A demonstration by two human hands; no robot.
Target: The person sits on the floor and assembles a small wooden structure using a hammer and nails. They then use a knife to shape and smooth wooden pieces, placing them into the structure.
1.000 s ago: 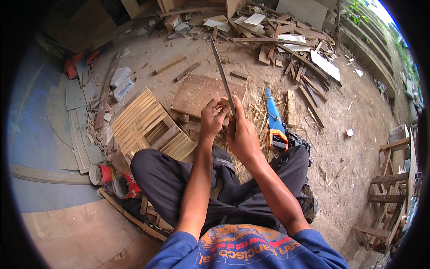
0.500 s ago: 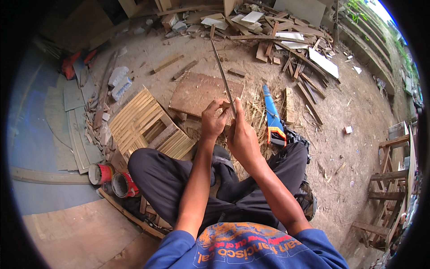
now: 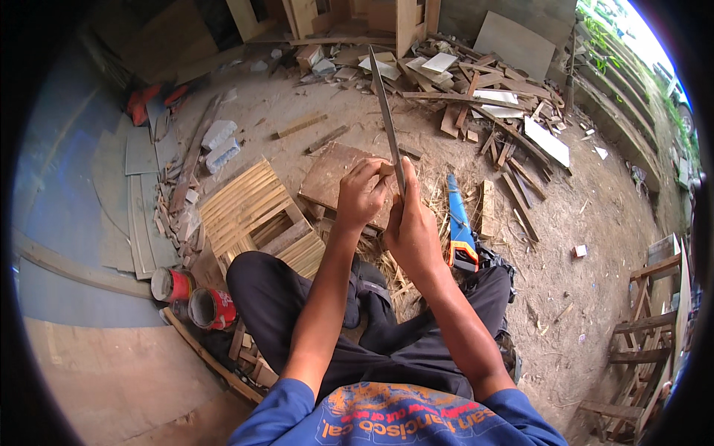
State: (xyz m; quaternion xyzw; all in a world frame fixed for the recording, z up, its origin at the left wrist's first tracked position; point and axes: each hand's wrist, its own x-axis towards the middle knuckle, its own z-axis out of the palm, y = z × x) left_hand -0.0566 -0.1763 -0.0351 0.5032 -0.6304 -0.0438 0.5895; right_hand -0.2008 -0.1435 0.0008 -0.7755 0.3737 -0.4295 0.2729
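Observation:
My right hand (image 3: 413, 232) is closed around the lower end of a long-bladed knife (image 3: 386, 111); its grip is hidden in the palm. The narrow blade stands up and points away from me. Close on its left, my left hand (image 3: 364, 192) pinches a small brown piece (image 3: 386, 170), wood by its look, against or very near the blade. Below and beyond the hands lies a brown wooden board (image 3: 327, 175) with shavings on it. A blue handsaw (image 3: 458, 223) with an orange and black handle rests to the right, beside my knee.
A slatted bamboo panel (image 3: 249, 201) lies at the left, near two red cans (image 3: 212, 308). Wood scraps (image 3: 513, 97) are heaped at the far right. Wooden steps or a frame (image 3: 643, 349) stand at the right edge. Shavings (image 3: 398, 276) litter the ground by my feet.
The knife blade has turned to show more of its flat side and stands more upright. Both hands stay close together, and the view has tilted up slightly.

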